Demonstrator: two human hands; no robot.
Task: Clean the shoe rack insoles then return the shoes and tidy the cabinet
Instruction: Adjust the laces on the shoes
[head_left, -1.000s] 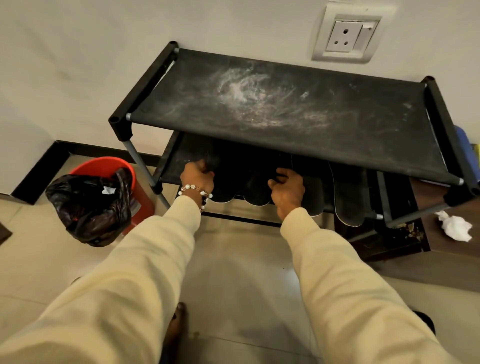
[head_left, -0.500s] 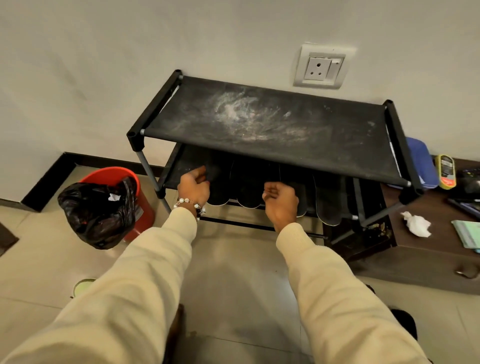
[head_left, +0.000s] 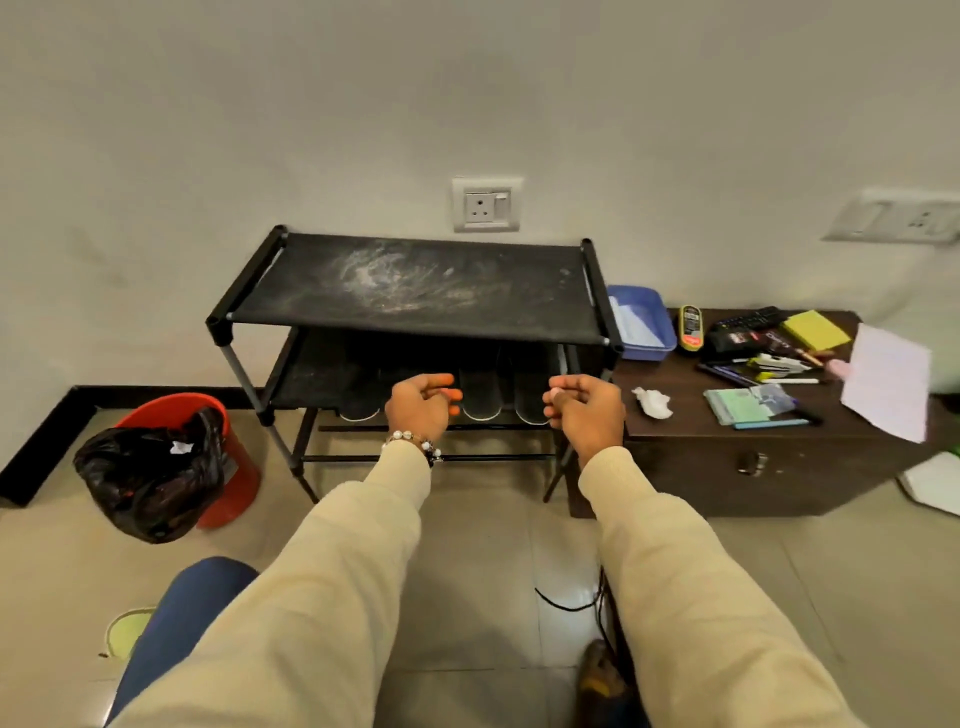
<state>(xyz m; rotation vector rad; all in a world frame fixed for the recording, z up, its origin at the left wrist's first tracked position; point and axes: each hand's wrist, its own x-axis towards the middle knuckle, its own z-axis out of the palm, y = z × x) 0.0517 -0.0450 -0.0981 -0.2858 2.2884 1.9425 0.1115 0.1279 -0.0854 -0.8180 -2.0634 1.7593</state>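
Note:
A black two-tier shoe rack (head_left: 410, 291) stands against the wall, its top fabric shelf smeared with pale dust. Several dark insoles (head_left: 480, 395) lie side by side on the lower shelf, their rounded ends hanging over the front bar. My left hand (head_left: 423, 408), with a bead bracelet at the wrist, hovers in front of the lower shelf, fingers loosely curled and holding nothing. My right hand (head_left: 584, 410) hovers to the right at the same height, also loosely curled and empty. Neither hand touches the insoles. No shoes are in view.
A red bin with a black bag (head_left: 156, 462) stands left of the rack. To the right, a low dark cabinet (head_left: 753, 462) carries a blue tray (head_left: 641, 322), a crumpled tissue (head_left: 652, 402), papers, pens and a remote. A black cable (head_left: 566, 603) lies on the tiled floor.
Both hands have come off the insoles and pulled back from the lower shelf. My head has moved back and up, so the whole rack and cabinet top now show.

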